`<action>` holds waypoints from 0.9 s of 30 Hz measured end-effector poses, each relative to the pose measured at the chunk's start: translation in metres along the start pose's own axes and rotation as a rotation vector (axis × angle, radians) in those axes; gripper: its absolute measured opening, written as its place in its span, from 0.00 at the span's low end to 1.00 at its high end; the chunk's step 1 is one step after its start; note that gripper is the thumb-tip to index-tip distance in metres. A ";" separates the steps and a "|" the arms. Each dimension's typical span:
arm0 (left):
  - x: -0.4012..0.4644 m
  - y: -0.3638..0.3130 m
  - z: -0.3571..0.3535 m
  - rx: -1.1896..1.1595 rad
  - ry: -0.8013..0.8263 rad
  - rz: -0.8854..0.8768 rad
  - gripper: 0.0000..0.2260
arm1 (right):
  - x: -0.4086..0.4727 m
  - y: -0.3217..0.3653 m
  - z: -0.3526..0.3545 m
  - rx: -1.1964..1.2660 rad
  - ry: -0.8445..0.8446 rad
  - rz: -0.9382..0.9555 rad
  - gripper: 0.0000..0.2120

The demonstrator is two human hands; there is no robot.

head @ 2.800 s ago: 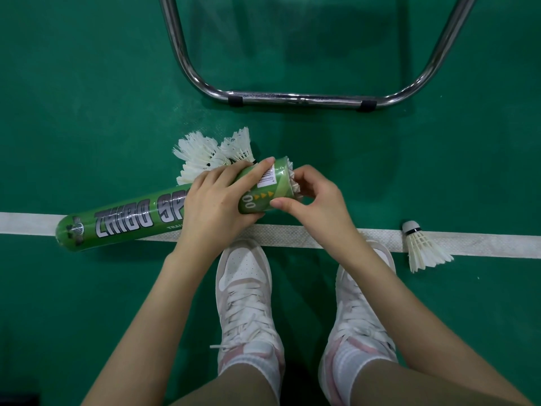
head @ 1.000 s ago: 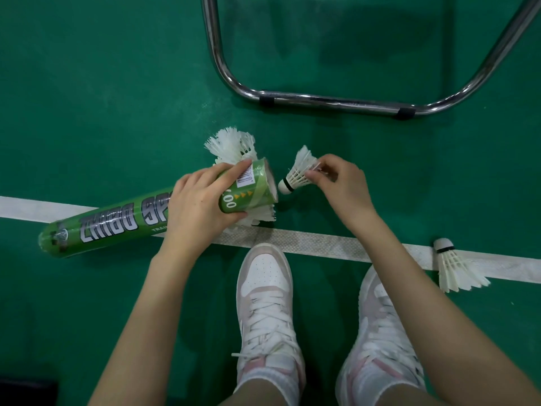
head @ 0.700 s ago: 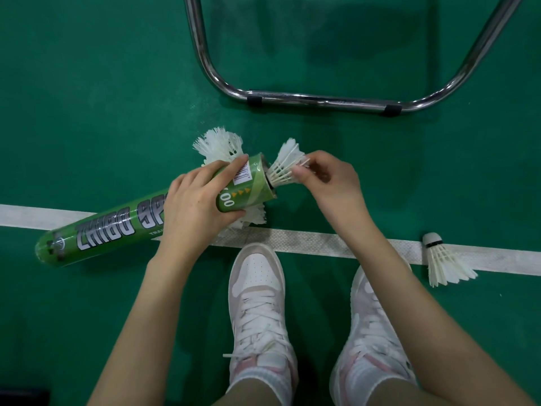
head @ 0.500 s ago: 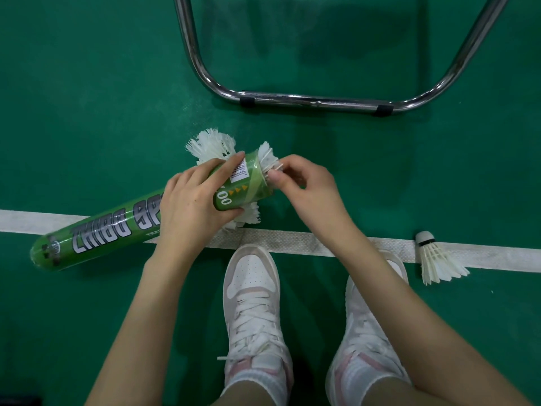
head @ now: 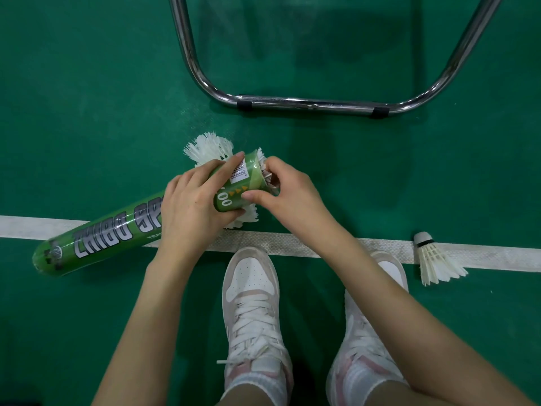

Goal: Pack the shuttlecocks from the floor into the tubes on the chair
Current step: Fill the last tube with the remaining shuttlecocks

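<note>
Gone from open air was the shuttlecock the right hand had been steering in half a second back; now only a fringe of feather tips showed at the mouth of the green tube. I watched that hand sit right against the opening, fingers curled over the rim and thumb laid along the near side of the wall, apparently pressing the skirt home. Whether it pinched the feathers or merely pushed, I could not tell. The left hand was wrapped round the tube just behind the mouth, index finger stretched along the barcode label.

The tube's long axis ran from the capped end, low and far out beyond the left hand, up to the open end between the two hands. So the push, I judged, had to go along that line, toward the left hand.

More shuttlecocks lay under and just beyond the tube, and a lone shuttlecock lay well out past the right forearm, nearer the right hand.
</note>
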State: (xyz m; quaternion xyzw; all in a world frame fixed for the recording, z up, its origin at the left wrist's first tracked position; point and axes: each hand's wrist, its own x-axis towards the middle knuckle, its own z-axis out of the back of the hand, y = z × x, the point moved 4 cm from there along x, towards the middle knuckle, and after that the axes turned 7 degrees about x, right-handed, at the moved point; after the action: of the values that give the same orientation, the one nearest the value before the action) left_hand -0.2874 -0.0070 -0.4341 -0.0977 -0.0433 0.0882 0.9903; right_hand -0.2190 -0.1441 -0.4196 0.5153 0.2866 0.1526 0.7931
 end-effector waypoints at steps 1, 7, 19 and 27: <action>0.000 0.000 0.000 0.001 0.001 0.000 0.39 | 0.001 0.001 0.000 -0.011 0.001 0.002 0.11; -0.001 0.000 -0.001 -0.002 0.027 -0.001 0.39 | 0.001 0.002 0.002 -0.035 -0.015 -0.010 0.12; -0.005 -0.001 -0.001 -0.006 0.027 -0.010 0.41 | -0.002 -0.004 -0.004 0.183 0.038 -0.069 0.09; -0.007 -0.001 -0.002 0.003 0.027 -0.024 0.41 | -0.001 -0.010 -0.014 0.426 0.214 -0.092 0.13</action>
State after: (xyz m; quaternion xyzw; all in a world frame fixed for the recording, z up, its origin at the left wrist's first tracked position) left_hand -0.2940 -0.0102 -0.4367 -0.0968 -0.0309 0.0750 0.9920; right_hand -0.2287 -0.1389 -0.4327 0.6383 0.4180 0.1061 0.6376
